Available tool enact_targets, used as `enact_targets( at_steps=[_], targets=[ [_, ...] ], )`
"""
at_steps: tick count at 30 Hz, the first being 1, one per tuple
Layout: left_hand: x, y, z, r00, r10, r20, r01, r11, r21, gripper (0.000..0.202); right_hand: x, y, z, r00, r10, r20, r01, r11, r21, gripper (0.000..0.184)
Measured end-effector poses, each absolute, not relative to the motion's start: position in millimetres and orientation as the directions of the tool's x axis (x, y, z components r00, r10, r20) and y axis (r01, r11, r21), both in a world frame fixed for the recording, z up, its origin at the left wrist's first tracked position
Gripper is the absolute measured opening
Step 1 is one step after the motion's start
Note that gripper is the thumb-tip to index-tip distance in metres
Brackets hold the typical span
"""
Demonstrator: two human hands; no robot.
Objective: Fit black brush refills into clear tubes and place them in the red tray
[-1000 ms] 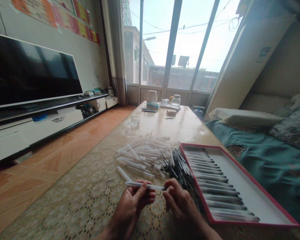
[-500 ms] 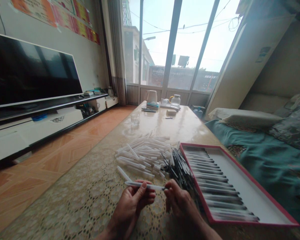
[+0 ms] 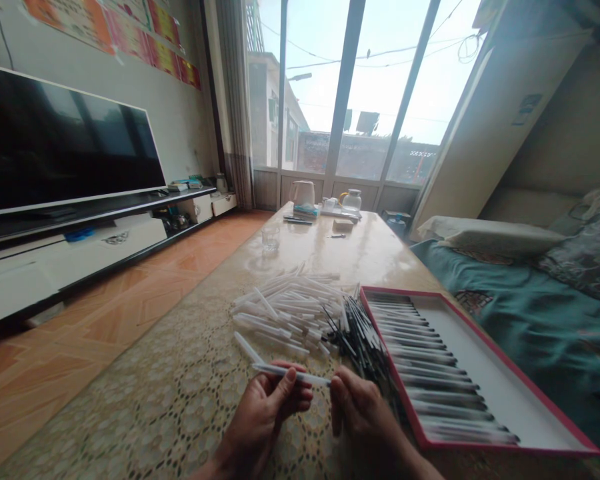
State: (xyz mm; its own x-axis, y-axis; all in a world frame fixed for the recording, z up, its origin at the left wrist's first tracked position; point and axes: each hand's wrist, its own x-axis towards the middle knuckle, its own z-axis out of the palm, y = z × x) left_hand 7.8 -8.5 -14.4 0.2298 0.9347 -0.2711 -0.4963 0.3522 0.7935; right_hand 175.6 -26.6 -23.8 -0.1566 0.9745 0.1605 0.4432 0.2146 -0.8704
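Note:
Between my two hands lies a translucent white pen (image 3: 307, 378), nearly level above the table. My left hand (image 3: 266, 403) pinches its barrel between thumb and fingers. At the pen's right end, the fingers of my right hand (image 3: 357, 400) are closed on the tip, hiding it. Just beyond my hands spreads a pile of clear white pen barrels (image 3: 290, 303), one of them lying apart near my left fingers. Right of that pile is a bunch of thin black refills (image 3: 357, 337), partly behind my right hand.
A pink-rimmed box (image 3: 517, 380) with a row of dark-tipped pens (image 3: 440, 360) stands at the right. Farther back on the patterned table (image 3: 145, 393) are a drinking glass (image 3: 270, 240), a jug (image 3: 303, 193) and a glass teapot (image 3: 351, 201). A bed (image 3: 510, 293) lies to the right.
My right hand has shifted slightly down and closed farther over the pen's right end, covering the dark tip seen before. The pen tilts a little more down to the right.

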Motion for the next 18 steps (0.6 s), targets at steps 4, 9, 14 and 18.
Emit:
enact_targets(
  at_steps=[4,9,14,18],
  targets=[
    [8.6,-8.2,-16.2,0.23,0.939,-0.256,-0.485,0.339,0.806,0.02,172.4,-28.1,-15.6,-0.169,0.98,-0.104,0.227,-0.064,-0.972,0.05],
    [8.2,-5.8,-20.0,0.244,0.941,-0.233,-0.492,0.327,0.807,0.019,175.5,-27.3,-17.5,-0.158,0.987,0.035,0.332,0.086,-0.939,0.045],
    [6.7,-4.5,-21.6,0.264,0.946,-0.188,-0.474,0.297,0.829,0.018,175.7,-27.8,-15.4,-0.173,0.982,-0.081,0.251,-0.035,-0.967,0.051],
    [7.1,-3.8,-22.3,0.32,0.937,-0.139,-0.431,0.274,0.86,0.023,180.4,-26.1,-12.1,-0.318,0.872,-0.372,0.092,-0.362,-0.928,0.055]
  ],
)
